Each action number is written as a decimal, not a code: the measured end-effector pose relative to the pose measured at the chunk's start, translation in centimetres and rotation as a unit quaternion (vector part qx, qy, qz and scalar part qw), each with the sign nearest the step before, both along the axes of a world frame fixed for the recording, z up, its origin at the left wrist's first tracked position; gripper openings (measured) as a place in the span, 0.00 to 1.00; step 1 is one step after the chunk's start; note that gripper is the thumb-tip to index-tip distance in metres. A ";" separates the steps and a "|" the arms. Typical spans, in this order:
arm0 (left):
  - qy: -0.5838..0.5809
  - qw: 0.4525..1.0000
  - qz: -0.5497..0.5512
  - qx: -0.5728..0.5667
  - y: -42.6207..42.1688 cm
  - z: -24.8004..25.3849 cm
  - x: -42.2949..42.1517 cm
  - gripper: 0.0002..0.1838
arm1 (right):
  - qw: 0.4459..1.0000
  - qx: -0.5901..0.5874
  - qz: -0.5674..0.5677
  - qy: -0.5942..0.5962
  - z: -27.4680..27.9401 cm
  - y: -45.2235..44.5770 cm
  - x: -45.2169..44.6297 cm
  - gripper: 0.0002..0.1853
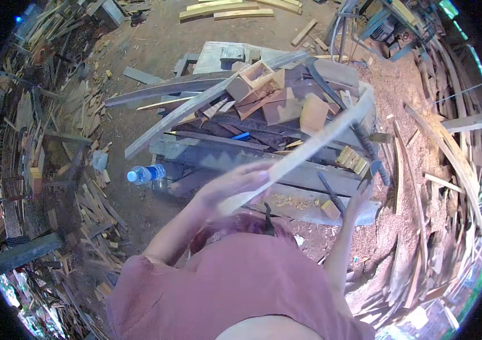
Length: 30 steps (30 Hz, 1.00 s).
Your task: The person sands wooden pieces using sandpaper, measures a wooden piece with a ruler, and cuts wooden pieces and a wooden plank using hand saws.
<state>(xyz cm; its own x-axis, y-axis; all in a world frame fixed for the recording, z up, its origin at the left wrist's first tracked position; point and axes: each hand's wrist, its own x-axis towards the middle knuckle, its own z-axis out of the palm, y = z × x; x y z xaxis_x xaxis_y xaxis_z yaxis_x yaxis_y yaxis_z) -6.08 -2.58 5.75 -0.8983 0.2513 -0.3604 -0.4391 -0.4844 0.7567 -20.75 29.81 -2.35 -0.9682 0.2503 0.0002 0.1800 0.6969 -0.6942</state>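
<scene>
I have the left hand (242,179) out in front of the pink shirt (235,272), with the elbow bent and the fingers laid along a long, pale, curved wooden strip (323,136). It holds the strip near its low end. The right hand (358,197) reaches forward near the right end of the low wooden bench (229,164). It is blurry, so I cannot tell if it is wide or narrow, or if it holds anything.

The strip slants up and to the right over the bench, and its far end bends. It looks smooth, but it is blurry too.

A square, light brown wooden box (241,89) with an open top sits tilted in the pile of wood blocks (279,110). I cannot see well inside it. A clear plastic bottle with a blue label (153,173) lies on its side by the left end of the bench.
</scene>
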 end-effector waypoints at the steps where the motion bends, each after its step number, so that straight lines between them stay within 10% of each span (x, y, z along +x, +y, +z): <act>1: 0.113 0.985 0.026 -0.125 0.0 -2.2 -1.8 0.26 | 1.000 0.001 0.000 -0.002 -1.2 0.9 0.9 0.28; 3: 0.322 0.849 0.108 -0.404 -0.6 -7.9 -5.8 0.25 | 1.000 0.001 -0.007 -0.029 -4.3 2.9 2.4 0.29; 5: 0.161 0.791 0.059 -0.587 -2.5 -10.5 -8.0 0.23 | 1.000 -0.028 -0.003 -0.014 -4.5 2.6 4.5 0.27; 15: 0.296 0.409 0.179 -0.844 -5.6 -16.2 -10.3 0.16 | 0.995 -0.010 -0.013 -0.095 -2.9 1.9 7.4 0.30; 19: 0.246 0.601 -0.085 -0.756 -2.1 -17.4 -8.7 0.13 | 0.993 -0.012 -0.022 -0.112 -3.5 0.9 7.4 0.30; 30: 0.146 0.598 -0.242 -0.750 -3.0 -22.2 -12.0 0.17 | 0.992 -0.086 0.081 -0.050 -6.1 -0.3 8.6 0.22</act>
<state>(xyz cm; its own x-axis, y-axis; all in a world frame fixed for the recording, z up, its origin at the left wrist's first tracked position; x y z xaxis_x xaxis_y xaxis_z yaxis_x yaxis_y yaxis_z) -18.12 -5.60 -16.48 -0.9310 0.0984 -0.3516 0.0043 0.9659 0.2590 -12.10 29.50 -8.47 -0.9887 0.0797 -0.1270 0.1494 0.5945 -0.7901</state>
